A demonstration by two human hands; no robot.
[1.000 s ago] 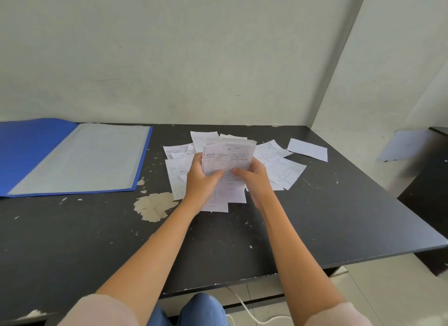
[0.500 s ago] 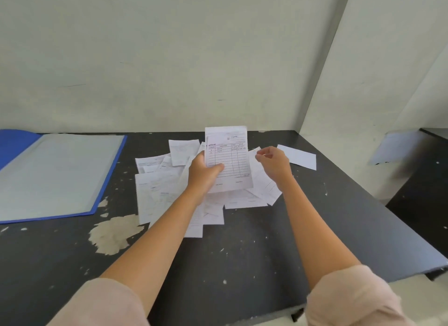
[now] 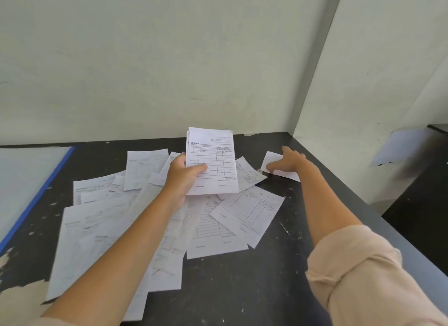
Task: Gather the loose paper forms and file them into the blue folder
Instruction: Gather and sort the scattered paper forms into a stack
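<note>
Reaching far right, right hand (image 3: 287,162) lies flat, grip open, on lone white slip (image 3: 281,170) near black table (image 3: 242,289) corner; left hand (image 3: 183,177) grip clasps small white form stack (image 3: 213,160); best slide slip inward, then pinch.

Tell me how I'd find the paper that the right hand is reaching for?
Start at the black table and go to its far right corner, by the wall. One white sheet lies there under the right hand. It sits apart from the overlapping pile of forms, and no print shows on it.
</note>
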